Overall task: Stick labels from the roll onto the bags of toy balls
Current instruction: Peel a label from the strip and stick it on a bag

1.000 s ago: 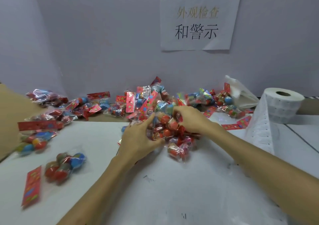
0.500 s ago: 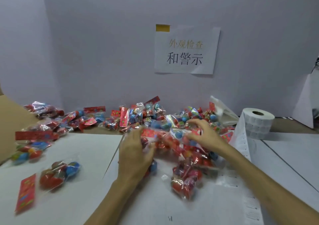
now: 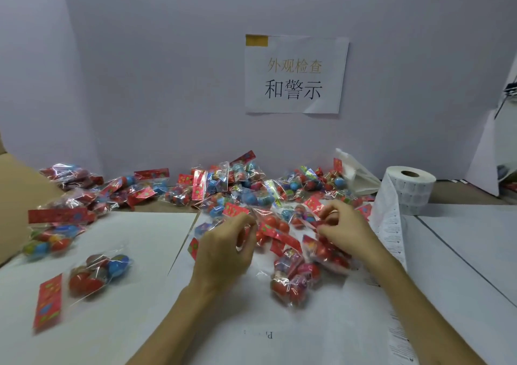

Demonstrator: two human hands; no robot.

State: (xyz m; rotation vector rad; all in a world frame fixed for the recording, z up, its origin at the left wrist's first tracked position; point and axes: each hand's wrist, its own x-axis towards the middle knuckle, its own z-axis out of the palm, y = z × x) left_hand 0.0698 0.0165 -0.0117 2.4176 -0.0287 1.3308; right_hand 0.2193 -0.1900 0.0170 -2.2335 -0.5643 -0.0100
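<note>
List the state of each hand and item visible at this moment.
Pile, loose heap, bags overlapping.
Left hand, fingers curled at the pile; grip unclear.
Right hand, pinching a bag.
Roll, upright, strip trailing loose.
Sign, taped up, lower corner curling.

I read 外观检查 in gold and, below it, 和警示 in black on the white paper sheet point(image 3: 296, 73) taped to the wall point(image 3: 167, 85).

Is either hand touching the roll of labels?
No, both the left hand and right hand are handling the bags, while the roll stands apart to their right.
</note>
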